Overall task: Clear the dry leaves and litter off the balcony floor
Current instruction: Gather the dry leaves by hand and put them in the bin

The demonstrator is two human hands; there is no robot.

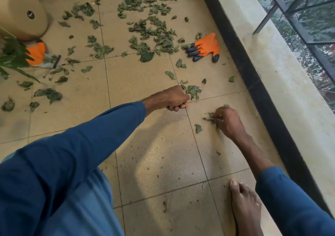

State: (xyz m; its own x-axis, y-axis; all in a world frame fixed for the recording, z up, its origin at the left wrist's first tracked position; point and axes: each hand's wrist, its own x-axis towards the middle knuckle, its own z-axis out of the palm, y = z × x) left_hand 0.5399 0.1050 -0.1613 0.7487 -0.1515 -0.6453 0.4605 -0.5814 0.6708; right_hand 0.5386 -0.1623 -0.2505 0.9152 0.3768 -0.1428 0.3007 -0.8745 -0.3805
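Observation:
Dry green leaves point(154, 34) lie scattered over the beige tiled balcony floor point(155, 156), thickest toward the far side. My left hand point(175, 98) is curled into a fist at floor level, its knuckles beside a small clump of leaves point(193, 91); whether it holds anything is hidden. My right hand point(227, 121) is low on the floor near the black skirting, fingers curled round a few dry leaves point(210, 118). A single leaf point(198, 128) lies just left of that hand.
An orange and black glove point(204, 48) lies on the floor near the wall; a second orange glove point(37, 53) sits at left by a tan plant pot point(21, 12). A black skirting point(253, 83) and pale ledge run along the right. My bare foot point(244, 205) stands lower right.

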